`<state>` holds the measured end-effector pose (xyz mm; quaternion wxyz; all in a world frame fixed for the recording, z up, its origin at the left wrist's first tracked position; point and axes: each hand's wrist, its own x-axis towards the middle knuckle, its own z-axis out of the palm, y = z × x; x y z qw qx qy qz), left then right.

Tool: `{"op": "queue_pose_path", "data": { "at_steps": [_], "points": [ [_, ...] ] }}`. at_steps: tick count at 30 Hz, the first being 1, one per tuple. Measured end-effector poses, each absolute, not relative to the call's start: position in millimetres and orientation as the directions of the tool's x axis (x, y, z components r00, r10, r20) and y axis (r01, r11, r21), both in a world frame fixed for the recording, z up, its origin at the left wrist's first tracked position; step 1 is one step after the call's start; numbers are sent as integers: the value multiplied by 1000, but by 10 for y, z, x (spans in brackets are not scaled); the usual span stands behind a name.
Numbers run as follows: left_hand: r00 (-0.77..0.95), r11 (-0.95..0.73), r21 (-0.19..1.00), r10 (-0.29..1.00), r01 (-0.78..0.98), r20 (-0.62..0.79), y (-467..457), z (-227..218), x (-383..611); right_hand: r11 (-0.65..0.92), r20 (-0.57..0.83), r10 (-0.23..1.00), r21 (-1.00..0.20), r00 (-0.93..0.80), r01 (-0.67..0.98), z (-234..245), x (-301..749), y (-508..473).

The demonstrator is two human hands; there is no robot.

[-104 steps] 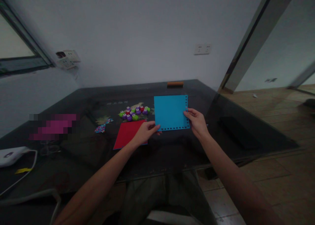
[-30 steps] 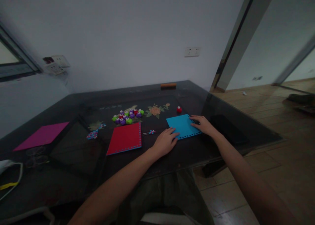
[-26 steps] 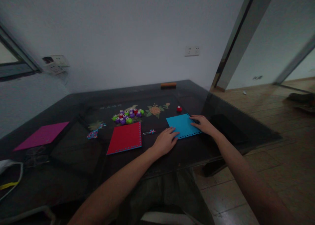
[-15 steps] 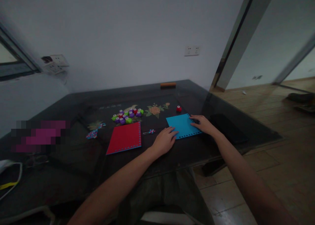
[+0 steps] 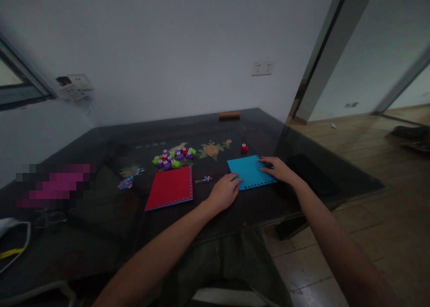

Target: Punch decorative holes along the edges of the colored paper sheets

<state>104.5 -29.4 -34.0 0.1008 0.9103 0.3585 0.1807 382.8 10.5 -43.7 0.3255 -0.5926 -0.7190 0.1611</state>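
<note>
A blue paper sheet [image 5: 248, 170] with punched holes along its edges lies flat on the dark glass table [image 5: 101, 217]. My left hand [image 5: 224, 191] rests palm down at the sheet's near left corner, fingers loosely spread. My right hand [image 5: 277, 169] lies flat on the sheet's right edge, fingers stretched out. A small red punch [image 5: 244, 148] stands just beyond the blue sheet. A red sheet [image 5: 171, 187] with a punched border lies to the left.
A cluster of green, purple and red punches [image 5: 174, 157] sits behind the red sheet. Paper scraps [image 5: 126, 183] and a small strip [image 5: 204, 179] lie nearby. A black flat object [image 5: 314, 176] is at the right; an orange block [image 5: 230, 115] at the far edge.
3.5 s ago both hands held the blue sheet up off the table. It now lies flat with both hands resting on it. Over the last second almost nothing moved.
</note>
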Motion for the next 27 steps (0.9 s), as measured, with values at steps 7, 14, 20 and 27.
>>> {"op": "queue_pose_path", "data": {
  "at_steps": [7, 14, 20, 27],
  "points": [
    [648, -707, 346, 706, 617, 286, -280, -355, 1042, 205, 307, 951, -573, -24, 794, -413, 3889, 124],
    [646, -702, 345, 710, 623, 278, -284, -349, 1035, 97, 329, 937, -567, 117, 818, -429, 3982, 150],
    [655, -709, 325, 704, 625, 276, -283, -356, 1032, 70, 343, 923, -591, 172, 803, -405, 3977, 135],
    [661, -715, 329, 697, 617, 276, -283, -347, 1026, 72, 351, 921, -582, 170, 810, -364, 3955, 114]
  ]
}}
